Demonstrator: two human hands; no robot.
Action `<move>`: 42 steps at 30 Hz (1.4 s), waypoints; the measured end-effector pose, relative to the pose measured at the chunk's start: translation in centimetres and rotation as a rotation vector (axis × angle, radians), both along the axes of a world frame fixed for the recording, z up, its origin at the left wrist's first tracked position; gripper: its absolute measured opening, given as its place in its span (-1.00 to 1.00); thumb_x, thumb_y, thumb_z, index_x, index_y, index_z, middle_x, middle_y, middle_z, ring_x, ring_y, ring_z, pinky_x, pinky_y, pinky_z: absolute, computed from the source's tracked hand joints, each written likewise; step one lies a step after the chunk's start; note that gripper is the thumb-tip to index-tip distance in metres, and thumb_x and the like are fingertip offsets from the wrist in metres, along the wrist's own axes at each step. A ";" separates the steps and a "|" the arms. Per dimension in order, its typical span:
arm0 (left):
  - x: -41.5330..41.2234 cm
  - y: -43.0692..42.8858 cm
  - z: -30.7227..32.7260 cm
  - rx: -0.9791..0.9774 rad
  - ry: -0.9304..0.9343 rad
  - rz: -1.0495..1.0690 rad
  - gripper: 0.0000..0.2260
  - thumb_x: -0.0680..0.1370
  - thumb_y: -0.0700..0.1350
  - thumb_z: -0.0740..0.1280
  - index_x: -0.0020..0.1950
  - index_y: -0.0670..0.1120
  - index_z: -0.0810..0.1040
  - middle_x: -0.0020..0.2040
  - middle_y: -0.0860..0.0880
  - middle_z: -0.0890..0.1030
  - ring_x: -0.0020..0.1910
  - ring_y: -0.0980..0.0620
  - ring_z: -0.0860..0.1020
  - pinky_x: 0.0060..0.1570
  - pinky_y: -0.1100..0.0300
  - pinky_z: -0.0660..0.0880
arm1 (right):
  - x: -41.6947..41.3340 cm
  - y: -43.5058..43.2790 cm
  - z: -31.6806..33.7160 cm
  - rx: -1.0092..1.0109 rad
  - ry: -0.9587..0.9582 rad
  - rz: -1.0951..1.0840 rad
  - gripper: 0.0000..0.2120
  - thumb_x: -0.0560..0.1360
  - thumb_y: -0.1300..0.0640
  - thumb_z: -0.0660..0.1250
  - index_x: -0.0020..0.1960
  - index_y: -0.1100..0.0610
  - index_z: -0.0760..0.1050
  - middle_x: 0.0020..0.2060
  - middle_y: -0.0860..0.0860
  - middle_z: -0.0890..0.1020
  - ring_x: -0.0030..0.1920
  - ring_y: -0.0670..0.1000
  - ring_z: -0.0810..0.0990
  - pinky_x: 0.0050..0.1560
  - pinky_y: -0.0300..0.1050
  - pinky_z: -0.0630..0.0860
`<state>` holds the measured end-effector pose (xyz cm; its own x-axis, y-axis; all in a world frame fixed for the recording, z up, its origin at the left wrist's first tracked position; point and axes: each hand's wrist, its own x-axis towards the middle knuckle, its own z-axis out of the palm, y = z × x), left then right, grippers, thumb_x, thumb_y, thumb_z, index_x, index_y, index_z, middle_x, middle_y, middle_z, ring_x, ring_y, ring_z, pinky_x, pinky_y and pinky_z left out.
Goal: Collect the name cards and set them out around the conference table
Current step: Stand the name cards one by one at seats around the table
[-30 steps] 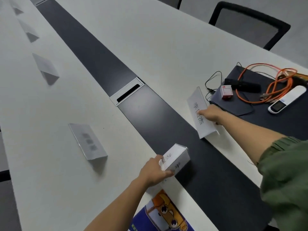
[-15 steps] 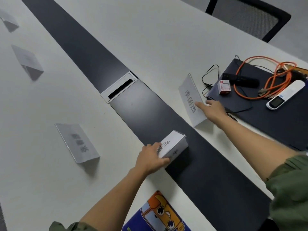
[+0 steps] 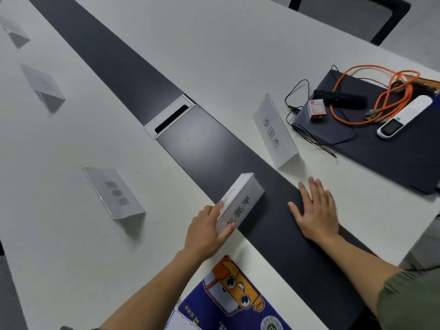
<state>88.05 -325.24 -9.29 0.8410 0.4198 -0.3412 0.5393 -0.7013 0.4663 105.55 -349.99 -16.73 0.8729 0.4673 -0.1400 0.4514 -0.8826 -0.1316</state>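
Card stack (image 3: 240, 198) straddles dark strip (image 3: 207, 148) edge.

Four name cards (image 3: 14, 29) (image 3: 43, 84) (image 3: 114, 194) (image 3: 273, 132), one card stack (image 3: 241, 198), two hands (image 3: 206, 232) (image 3: 314, 211), one chair (image 3: 352, 17)

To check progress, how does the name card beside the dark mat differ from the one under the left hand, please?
The mat-side card stands free on the white tabletop, untouched; the held card is gripped by the left hand at the dark strip's edge. The mat-side card looks a thin tent, the held card a thick block. Both are white with dark print.
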 end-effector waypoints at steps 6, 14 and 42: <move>4.5 1.1 -0.5 0.056 -0.064 -0.076 -0.48 0.55 0.21 0.21 0.47 0.11 0.24 0.22 0.01 0.50 0.08 0.06 0.47 -0.10 0.25 0.52 | 0.3 0.0 -0.8 -0.006 -0.004 -0.010 -0.31 0.53 -0.28 -0.04 0.54 0.07 0.19 0.56 0.12 0.14 0.57 0.10 0.03 0.52 0.11 0.06; 9.0 2.1 -0.9 0.065 -0.061 -0.047 -0.49 0.54 0.20 0.26 0.45 0.13 0.26 0.20 0.00 0.53 0.07 0.02 0.49 -0.06 0.10 0.56 | 0.3 -0.1 -1.0 0.002 -0.006 -0.015 -0.32 0.53 -0.29 -0.02 0.54 0.06 0.19 0.56 0.11 0.14 0.57 0.09 0.03 0.51 0.09 0.04; -0.7 3.8 -3.1 0.195 0.166 0.302 -0.49 0.65 0.13 -0.04 0.55 -0.06 0.09 0.57 -0.19 0.04 0.55 -0.18 0.01 0.49 -0.05 0.08 | 8.1 8.6 5.9 0.354 0.086 -0.188 -0.44 0.59 -0.07 0.18 0.54 0.06 0.17 0.39 0.13 0.44 0.32 0.20 0.43 0.28 0.13 0.32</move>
